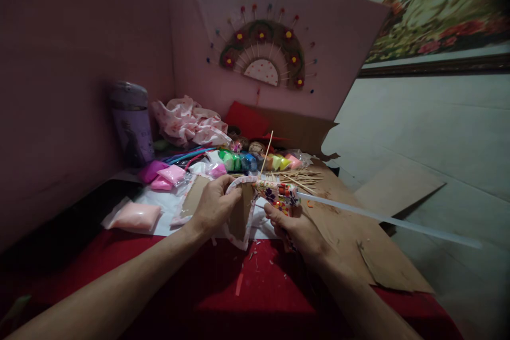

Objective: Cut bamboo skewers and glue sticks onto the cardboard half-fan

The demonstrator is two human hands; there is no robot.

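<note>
My left hand (213, 207) grips a curved piece of cardboard (240, 215) edged with pale patterned fabric, holding it upright over the red cloth. A thin wooden skewer (266, 153) stands up from the piece. My right hand (295, 226) is closed round a glue gun wrapped in colourful floral tape (279, 194), its nozzle end against the cardboard. A long translucent glue stick (390, 221) juts from the gun's back toward the right.
Behind the hands lie a pile of wooden skewers (298, 176), bags of coloured clay (255, 162), pink clay packets (133, 216), a purple tumbler (131, 123) and crumpled floral cloth (187, 123). Brown cardboard sheets (358, 244) cover the right. A pink board with a fan decoration (263, 53) stands behind.
</note>
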